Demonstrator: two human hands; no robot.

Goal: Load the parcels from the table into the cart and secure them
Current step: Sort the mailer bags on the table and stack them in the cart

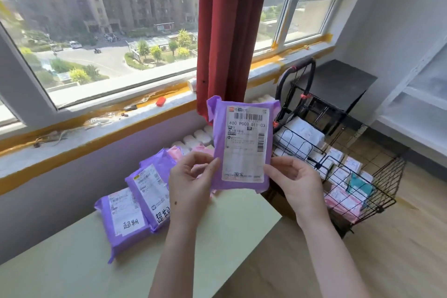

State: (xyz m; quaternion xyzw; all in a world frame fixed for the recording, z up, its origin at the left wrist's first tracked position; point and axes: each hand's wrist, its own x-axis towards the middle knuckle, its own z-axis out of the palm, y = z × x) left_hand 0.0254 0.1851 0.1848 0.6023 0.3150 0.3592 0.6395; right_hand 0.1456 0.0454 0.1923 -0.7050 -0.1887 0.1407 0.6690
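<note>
Both forearms were stretched out in front, wrists raised. Left hand (pixel 191 184) pinched the purple parcel (pixel 242 143) by its lower left edge, right hand (pixel 298 184) pinched the lower right, fingers curled.

A red curtain (pixel 227 31) is hung before the window (pixel 108 31). A small red object (pixel 160 101) and a pale roll (pixel 192 84) are set on the sill (pixel 96 129). A white radiator (pixel 197 136) is mounted beneath.

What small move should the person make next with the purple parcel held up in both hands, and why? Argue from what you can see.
Probably swing the purple parcel to the right and lower it into the wire cart. Both the left hand and right hand pinch its lower edge, label facing the camera; the cart beside the table already holds parcels.
</note>
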